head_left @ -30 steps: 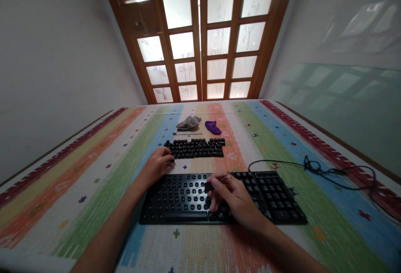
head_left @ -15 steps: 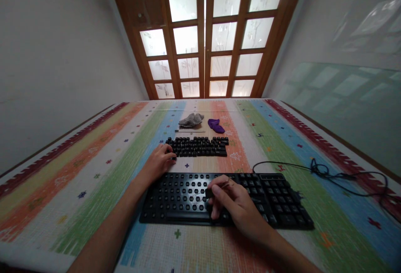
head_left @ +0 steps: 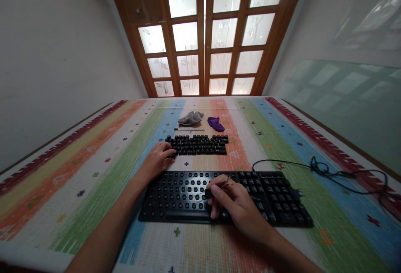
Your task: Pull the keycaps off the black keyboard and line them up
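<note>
A black keyboard lies near me on the striped cloth; its left and middle part shows bare sockets with the keycaps off. My right hand rests over its middle and pinches a black keycap between thumb and forefinger. Beyond the keyboard, loose black keycaps are laid out in neat rows. My left hand is curled at the left end of those rows, its fingertips touching the nearest caps. Whether it holds one is hidden.
A grey cloth and a purple cloth lie beyond the keycaps, with a thin stick beside them. The keyboard's black cable loops over the right side. The table carries a striped cloth; wooden glazed doors stand behind.
My right hand has shifted slightly down over the keyboard with the keycap still pinched. My left hand stays at the end of the keycap rows. The view has tilted a little.
</note>
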A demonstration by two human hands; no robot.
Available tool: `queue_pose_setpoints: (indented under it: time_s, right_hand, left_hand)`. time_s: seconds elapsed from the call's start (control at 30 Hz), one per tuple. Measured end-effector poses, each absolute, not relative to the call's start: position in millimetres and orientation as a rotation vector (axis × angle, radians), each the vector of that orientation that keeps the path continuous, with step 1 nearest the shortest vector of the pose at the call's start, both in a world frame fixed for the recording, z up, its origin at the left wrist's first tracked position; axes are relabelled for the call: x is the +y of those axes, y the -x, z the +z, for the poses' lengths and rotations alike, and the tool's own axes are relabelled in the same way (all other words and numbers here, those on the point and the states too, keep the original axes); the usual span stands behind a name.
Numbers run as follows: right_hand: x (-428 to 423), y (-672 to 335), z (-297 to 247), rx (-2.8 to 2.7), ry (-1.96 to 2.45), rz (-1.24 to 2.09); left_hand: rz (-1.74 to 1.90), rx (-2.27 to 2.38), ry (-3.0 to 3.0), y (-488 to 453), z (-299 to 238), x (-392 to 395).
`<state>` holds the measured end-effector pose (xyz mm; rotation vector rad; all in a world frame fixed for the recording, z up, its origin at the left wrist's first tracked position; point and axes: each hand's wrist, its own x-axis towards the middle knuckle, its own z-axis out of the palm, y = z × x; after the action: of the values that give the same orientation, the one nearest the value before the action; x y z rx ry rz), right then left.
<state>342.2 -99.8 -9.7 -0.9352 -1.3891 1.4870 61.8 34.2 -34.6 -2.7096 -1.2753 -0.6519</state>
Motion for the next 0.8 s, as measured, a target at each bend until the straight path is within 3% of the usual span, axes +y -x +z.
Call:
queue_pose_setpoints:
  time_s: [0.63, 0.8]
  right_hand:
    - [-99, -344, -11, -1.41, 0.969, 1.483]
    - [-98, -348, -11, -1.543, 1.053, 1.168]
  left_hand:
    - [-0.683, -1.339, 2.649, -56, -36, 35]
    - [-0.763, -1.395, 2.621, -49, -26, 22]
